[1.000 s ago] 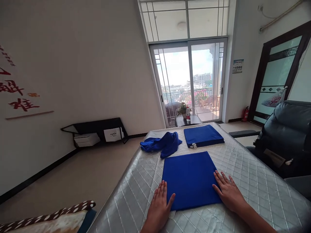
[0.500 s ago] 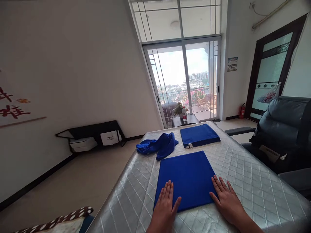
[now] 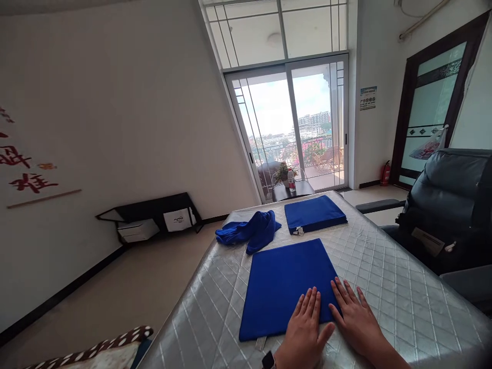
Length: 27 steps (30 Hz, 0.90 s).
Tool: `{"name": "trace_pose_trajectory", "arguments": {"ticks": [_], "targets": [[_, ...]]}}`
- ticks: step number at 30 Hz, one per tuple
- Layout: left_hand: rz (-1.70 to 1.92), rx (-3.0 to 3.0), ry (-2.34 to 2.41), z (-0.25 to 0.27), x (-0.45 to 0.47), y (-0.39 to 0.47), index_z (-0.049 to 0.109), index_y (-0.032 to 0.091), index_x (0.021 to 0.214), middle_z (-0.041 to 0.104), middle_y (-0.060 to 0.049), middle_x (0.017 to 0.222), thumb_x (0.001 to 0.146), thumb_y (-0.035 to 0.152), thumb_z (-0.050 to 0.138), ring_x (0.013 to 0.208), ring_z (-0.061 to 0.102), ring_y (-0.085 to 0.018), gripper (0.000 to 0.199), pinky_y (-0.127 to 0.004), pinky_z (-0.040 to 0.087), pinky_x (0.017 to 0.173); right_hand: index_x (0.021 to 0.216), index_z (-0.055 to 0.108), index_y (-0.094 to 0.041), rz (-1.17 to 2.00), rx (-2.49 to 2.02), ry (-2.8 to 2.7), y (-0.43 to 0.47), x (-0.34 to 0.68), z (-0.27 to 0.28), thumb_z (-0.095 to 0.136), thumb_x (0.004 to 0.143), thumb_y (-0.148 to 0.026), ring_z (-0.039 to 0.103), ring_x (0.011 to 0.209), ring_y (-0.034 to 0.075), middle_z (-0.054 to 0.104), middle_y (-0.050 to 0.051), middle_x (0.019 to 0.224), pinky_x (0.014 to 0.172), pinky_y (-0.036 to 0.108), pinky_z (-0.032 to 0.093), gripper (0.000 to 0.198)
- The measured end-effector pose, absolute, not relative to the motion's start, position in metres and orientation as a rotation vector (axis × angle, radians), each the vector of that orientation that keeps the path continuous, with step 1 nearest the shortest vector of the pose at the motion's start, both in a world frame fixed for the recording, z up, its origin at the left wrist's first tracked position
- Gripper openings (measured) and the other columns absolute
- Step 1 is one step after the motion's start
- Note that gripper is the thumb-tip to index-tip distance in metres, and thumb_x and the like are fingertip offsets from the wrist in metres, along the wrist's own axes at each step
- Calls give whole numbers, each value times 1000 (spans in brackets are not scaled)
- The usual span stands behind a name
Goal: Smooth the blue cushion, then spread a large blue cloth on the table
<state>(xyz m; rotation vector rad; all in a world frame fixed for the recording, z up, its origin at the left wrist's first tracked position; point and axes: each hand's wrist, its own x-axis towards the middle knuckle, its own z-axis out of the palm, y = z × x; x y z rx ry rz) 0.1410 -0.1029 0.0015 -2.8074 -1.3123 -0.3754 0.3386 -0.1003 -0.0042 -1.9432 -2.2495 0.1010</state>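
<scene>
A folded blue cloth (image 3: 282, 284) lies flat as a near square, with a small pale tag at its near edge. My left hand (image 3: 306, 325) rests palm down on its near right part, fingers stretched out, a dark watch on the wrist. Beside it, my right hand (image 3: 352, 312) lies flat at the cloth's right edge with fingers extended, partly over the silver surface. Beyond are a neat stack of folded blue cloths (image 3: 315, 214) with white tags and a crumpled blue cloth (image 3: 251, 230) to its left.
Everything lies on a quilted silver mattress (image 3: 384, 277). A black armchair (image 3: 449, 205) stands close on the right. Past the far edge is a small dark table (image 3: 302, 190) with a bottle and a plant. Spotted brown bedding (image 3: 111, 351) shows at lower left.
My left hand has slid right across the cloth, from its left part to near my right hand. My right hand has barely moved. The view has shifted slightly.
</scene>
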Motion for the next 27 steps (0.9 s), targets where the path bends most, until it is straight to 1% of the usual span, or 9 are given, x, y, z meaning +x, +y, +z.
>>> {"name": "trace_pose_trajectory", "arguments": {"ticks": [4,8,11,14,18,20,24,27], "targets": [[-250,-2744,-1510,-5,93,-108,11,18,154,19,-7,159,100,57,26,146,22,-24,68,-43,31,116,152,26,-24,103,-1943,-2215,-101,338,-3,21,96,-58,10,148,24,15,0,160,120,52,7,65],[-112,-2602,-1880,-10,35,-116,16,13,152,15,-9,158,99,59,22,146,20,-27,71,-48,30,116,152,26,-25,111,-1933,-2188,-100,338,-6,21,96,-59,11,147,24,17,0,160,120,51,9,66],[-103,-2508,-2052,-15,2,-123,19,14,152,16,-9,158,98,60,24,146,20,-28,71,-50,29,117,152,26,-25,95,-1919,-2175,-99,338,-8,22,95,-60,12,147,24,18,0,160,120,51,9,67],[-161,-2479,-2096,-18,-13,-129,20,15,151,16,-8,158,97,60,28,145,20,-28,71,-49,28,117,152,24,-25,86,-1927,-2192,-99,337,-8,21,95,-60,12,147,24,17,-1,160,120,51,9,67],[-219,-2487,-2085,-18,-13,-133,23,9,150,17,-11,157,98,57,28,145,21,-28,71,-47,28,118,152,23,-26,76,-1928,-2198,-99,337,-8,21,95,-61,12,147,23,18,-1,160,120,52,10,67],[-250,-2487,-2070,-21,-14,-132,24,9,150,19,-11,157,98,56,28,145,23,-29,70,-46,30,117,153,22,-27,61,-1912,-2192,-98,337,-9,22,95,-61,14,147,24,19,-1,159,120,52,12,66],[-325,-2479,-1983,-34,-20,-129,26,15,150,23,-9,156,99,51,31,143,27,-28,63,-47,34,115,153,21,-26,43,-1896,-2204,-97,338,-12,22,96,-61,14,147,23,20,-1,159,120,52,13,67],[-371,-2455,-1916,-47,-25,-126,26,18,151,26,-8,155,98,51,35,142,31,-29,63,-48,38,112,153,22,-25,44,-1917,-2225,-97,339,-14,21,96,-58,14,147,23,18,-2,159,120,52,13,65]]}}
